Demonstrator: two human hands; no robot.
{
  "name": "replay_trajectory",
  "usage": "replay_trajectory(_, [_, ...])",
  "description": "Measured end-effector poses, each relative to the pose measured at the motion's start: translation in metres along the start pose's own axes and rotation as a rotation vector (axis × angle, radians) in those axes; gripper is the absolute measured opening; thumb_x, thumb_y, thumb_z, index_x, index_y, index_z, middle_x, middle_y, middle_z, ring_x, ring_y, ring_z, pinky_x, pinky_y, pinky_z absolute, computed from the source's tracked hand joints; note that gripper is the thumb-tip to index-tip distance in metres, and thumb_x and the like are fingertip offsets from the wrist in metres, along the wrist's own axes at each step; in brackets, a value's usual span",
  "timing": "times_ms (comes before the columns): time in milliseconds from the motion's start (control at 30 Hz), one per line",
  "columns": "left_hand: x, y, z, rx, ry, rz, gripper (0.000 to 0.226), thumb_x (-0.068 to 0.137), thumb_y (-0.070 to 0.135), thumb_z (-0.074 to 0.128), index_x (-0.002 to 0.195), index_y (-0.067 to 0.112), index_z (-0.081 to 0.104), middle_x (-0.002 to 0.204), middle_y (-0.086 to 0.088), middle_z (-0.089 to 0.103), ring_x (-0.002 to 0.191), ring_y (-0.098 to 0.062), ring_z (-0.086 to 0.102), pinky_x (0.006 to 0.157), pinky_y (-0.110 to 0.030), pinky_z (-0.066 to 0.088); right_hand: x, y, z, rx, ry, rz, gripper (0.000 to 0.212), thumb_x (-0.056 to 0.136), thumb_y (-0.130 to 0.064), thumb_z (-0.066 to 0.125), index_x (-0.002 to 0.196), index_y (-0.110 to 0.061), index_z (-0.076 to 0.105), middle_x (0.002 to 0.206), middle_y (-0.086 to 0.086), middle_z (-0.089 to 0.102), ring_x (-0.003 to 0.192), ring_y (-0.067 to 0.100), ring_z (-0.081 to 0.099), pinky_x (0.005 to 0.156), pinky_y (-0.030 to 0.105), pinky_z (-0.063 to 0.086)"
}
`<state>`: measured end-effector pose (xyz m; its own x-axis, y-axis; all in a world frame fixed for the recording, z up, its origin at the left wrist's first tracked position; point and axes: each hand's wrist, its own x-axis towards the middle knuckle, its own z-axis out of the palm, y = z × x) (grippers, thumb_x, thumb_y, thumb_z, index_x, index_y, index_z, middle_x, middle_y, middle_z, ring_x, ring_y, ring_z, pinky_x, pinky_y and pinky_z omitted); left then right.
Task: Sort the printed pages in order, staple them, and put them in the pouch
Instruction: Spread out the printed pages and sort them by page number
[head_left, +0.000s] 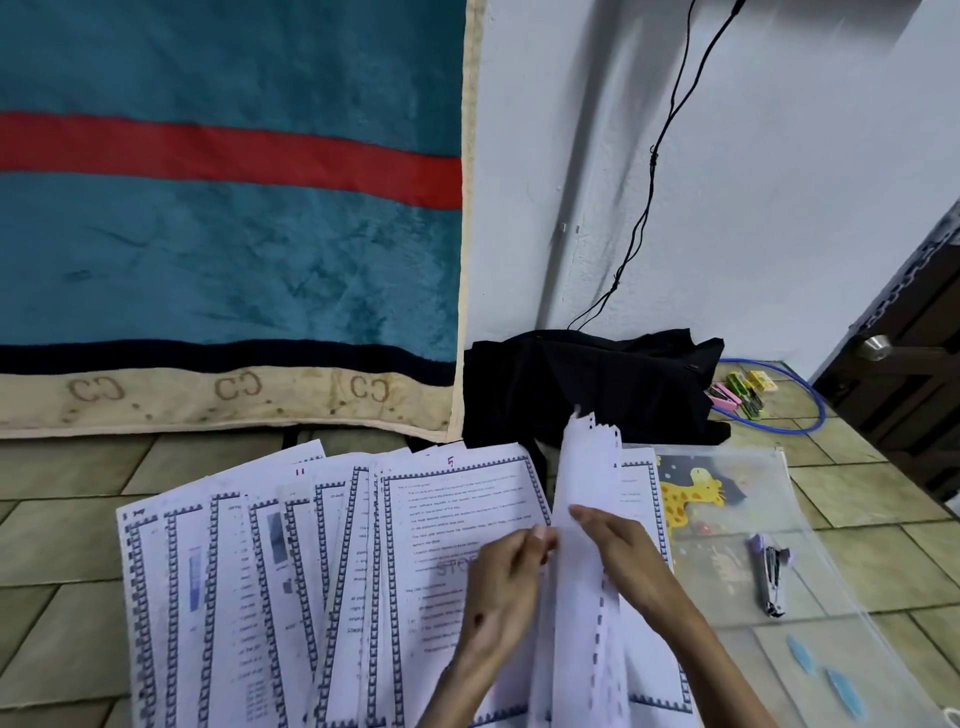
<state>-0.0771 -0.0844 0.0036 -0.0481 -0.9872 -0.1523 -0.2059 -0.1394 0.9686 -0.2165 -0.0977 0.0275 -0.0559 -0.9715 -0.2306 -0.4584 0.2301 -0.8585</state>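
At the bottom centre of the frame the left hand (506, 582) and right hand (618, 551) hold a sheet (582, 519) standing on edge between them; it is blurred, its perforated edge facing the camera. The left hand's fingers curl onto the sheet's left side, pinching it. The right hand's fingers lie fairly straight along the sheet's right side, and whether they clasp it cannot be told. At the lower right lies a clear zip pouch (769, 499) with a yellow giraffe card (691, 496) showing inside it; a stapler (771, 571) lies on top of the pouch. Across the lower left and centre the printed pages (270, 571) are fanned out on the floor, overlapping, each with a blue patterned border; the one under the hands is marked 5 in red at its top. They rest on a tiled floor (62, 613). Behind the pages, at centre, sits a black bag (592, 384), with coloured staple boxes (743, 389) to its right. A teal blanket (228, 234) with a red stripe hangs at upper left against a white wall (779, 182), and a dark door (914, 353) stands at the right edge.
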Motion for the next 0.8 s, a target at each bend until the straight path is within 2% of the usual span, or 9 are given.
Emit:
replay_trajectory(100, [-0.003, -0.002, 0.002, -0.196, -0.126, -0.09, 0.026, 0.097, 0.033, 0.04, 0.101, 0.028, 0.066, 0.083, 0.019, 0.072, 0.089, 0.004, 0.068, 0.072, -0.009, 0.049, -0.003, -0.008, 0.006, 0.069, 0.002, -0.016, 0.046, 0.094, -0.041, 0.045, 0.059, -0.015, 0.058, 0.054, -0.011, 0.056, 0.056, 0.003, 0.051, 0.054, 0.01, 0.035])
replay_trajectory(267, [0.0, -0.022, -0.028, -0.161, -0.174, -0.124, 0.025, 0.096, 0.021, 0.048, 0.118, 0.024, 0.059, 0.11, 0.01, 0.067, 0.095, 0.005, 0.064, 0.078, -0.011, 0.05, -0.003, -0.012, 0.02, -0.087, -0.005, -0.088, 0.028, 0.091, -0.042, 0.051, 0.088, -0.022, 0.071, 0.084, -0.014, 0.062, 0.075, -0.001, 0.055, 0.069, 0.015, 0.04])
replay_trajectory(367, [-0.002, -0.028, -0.033, -0.138, -0.295, -0.182, 0.034, 0.096, 0.007, 0.043, 0.118, 0.028, 0.058, 0.111, 0.017, 0.065, 0.109, -0.004, 0.061, 0.073, -0.011, 0.05, 0.003, -0.012, 0.041, -0.301, -0.033, -0.124, 0.026, 0.092, -0.033, 0.054, 0.068, -0.024, 0.059, 0.067, -0.012, 0.061, 0.068, 0.01, 0.058, 0.059, 0.018, 0.039])
replay_trajectory(433, [-0.003, -0.033, -0.039, -0.067, -0.178, -0.177, 0.033, 0.094, 0.002, 0.045, 0.118, 0.023, 0.057, 0.115, 0.011, 0.063, 0.115, -0.01, 0.058, 0.075, -0.004, 0.046, 0.009, -0.007, 0.053, -0.441, 0.019, -0.118, 0.037, 0.094, -0.016, 0.045, 0.059, -0.025, 0.037, 0.059, -0.006, 0.044, 0.061, 0.018, 0.047, 0.056, 0.027, 0.033])
replay_trajectory(500, [-0.003, -0.04, -0.053, 0.137, 0.105, -0.155, 0.035, 0.094, 0.003, 0.046, 0.126, 0.015, 0.054, 0.127, 0.002, 0.056, 0.118, -0.011, 0.053, 0.083, 0.001, 0.04, 0.014, 0.0, 0.059, -0.477, 0.027, -0.106, 0.039, 0.093, -0.01, 0.039, 0.06, -0.027, 0.027, 0.062, -0.003, 0.038, 0.065, 0.022, 0.043, 0.061, 0.026, 0.032])
replay_trajectory(567, [-0.004, -0.045, -0.07, 0.29, 0.303, -0.186, 0.04, 0.093, 0.004, 0.046, 0.133, 0.01, 0.047, 0.139, -0.006, 0.047, 0.126, -0.018, 0.046, 0.099, -0.013, 0.035, 0.015, 0.002, 0.062, -0.513, 0.005, -0.109, 0.031, 0.093, -0.01, 0.038, 0.066, -0.024, 0.036, 0.072, 0.003, 0.046, 0.069, 0.023, 0.044, 0.063, 0.026, 0.034])
replay_trajectory(667, [-0.003, -0.043, -0.084, 0.375, 0.323, -0.254, 0.045, 0.094, 0.008, 0.045, 0.138, 0.006, 0.038, 0.143, -0.012, 0.043, 0.133, -0.025, 0.039, 0.106, -0.027, 0.033, 0.015, 0.0, 0.063, -0.525, -0.02, -0.113, 0.018, 0.093, -0.009, 0.039, 0.1, -0.011, 0.055, 0.082, 0.003, 0.053, 0.07, 0.021, 0.049, 0.063, 0.026, 0.037])
replay_trajectory(733, [0.001, -0.041, -0.09, 0.305, 0.309, -0.287, 0.048, 0.094, 0.008, 0.047, 0.14, 0.004, 0.034, 0.142, -0.013, 0.045, 0.129, -0.025, 0.045, 0.098, -0.024, 0.038, 0.015, 0.0, 0.059, -0.484, -0.03, -0.135, 0.035, 0.094, -0.008, 0.041, 0.127, -0.014, 0.049, 0.086, 0.002, 0.058, 0.065, 0.016, 0.051, 0.061, 0.024, 0.04])
replay_trajectory(800, [0.005, -0.044, -0.095, 0.246, 0.306, -0.323, 0.051, 0.092, 0.009, 0.051, 0.139, 0.0, 0.033, 0.137, -0.016, 0.049, 0.123, -0.026, 0.051, 0.089, -0.021, 0.04, 0.016, 0.003, 0.055, -0.473, -0.04, -0.149, 0.055, 0.095, -0.01, 0.044, 0.146, -0.019, 0.025, 0.095, 0.009, 0.065, 0.061, 0.015, 0.051, 0.057, 0.025, 0.039])
